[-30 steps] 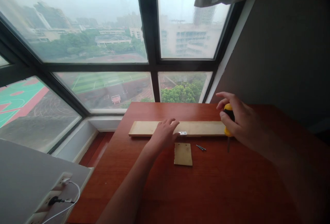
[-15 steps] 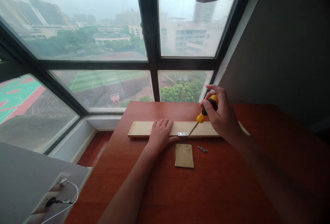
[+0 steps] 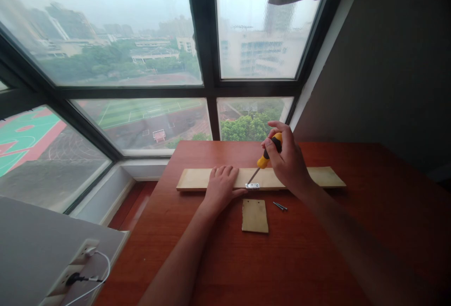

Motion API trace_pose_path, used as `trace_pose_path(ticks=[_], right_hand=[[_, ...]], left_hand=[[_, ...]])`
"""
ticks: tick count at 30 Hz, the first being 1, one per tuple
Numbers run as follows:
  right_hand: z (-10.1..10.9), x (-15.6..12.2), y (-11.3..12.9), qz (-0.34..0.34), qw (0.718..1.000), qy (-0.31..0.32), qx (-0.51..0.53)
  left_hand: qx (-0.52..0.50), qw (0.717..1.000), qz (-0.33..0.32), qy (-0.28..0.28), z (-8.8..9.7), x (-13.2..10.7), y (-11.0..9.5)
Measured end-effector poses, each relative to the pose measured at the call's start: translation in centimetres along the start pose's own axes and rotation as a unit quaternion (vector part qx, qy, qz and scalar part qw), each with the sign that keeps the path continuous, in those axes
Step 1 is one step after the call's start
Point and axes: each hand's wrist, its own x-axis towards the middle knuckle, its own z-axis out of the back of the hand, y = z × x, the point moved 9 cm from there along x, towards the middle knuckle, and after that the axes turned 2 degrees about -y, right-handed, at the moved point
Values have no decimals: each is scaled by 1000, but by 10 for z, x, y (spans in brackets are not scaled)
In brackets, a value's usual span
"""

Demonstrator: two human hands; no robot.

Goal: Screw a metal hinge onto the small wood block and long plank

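Note:
My right hand (image 3: pixel 287 155) is closed around a yellow and black screwdriver (image 3: pixel 262 161), its index finger raised off the handle. The slanted shaft brings the tip down to the left end of a small silver metal plate (image 3: pixel 252 186). That plate sits at the near edge of a long pale wooden board (image 3: pixel 324 177). With fingers stretched out, my left hand (image 3: pixel 223 184) presses flat on the board, its thumb along the near edge beside the plate. Closer to me lie a small tan rectangular piece with two holes (image 3: pixel 254 216) and a few screws (image 3: pixel 280 206).
The reddish-brown wooden table (image 3: pixel 225 268) carries everything. Large dark-framed windows (image 3: pixel 207 90) rise behind it. On the low wall at left, sockets (image 3: pixel 66 278) hold plugs with a white cable (image 3: pixel 108 268). A grey wall (image 3: pixel 369 75) stands at right.
My right hand has moved left, taking the screwdriver tip from right of the metal plate to its left end. My left hand stays on the board. The view has shifted slightly.

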Motion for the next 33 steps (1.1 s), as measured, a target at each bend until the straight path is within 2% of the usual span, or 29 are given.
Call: trace_pose_path(ticks=[8,33], right_hand=[[1,-3,5,30,999,-5,-33],[-2,-4,9,32,999,-5,-41]], left_hand=[[-4,1000,2,1,0,-1,0],[-8,1000,4,-2,-1,-1,1]])
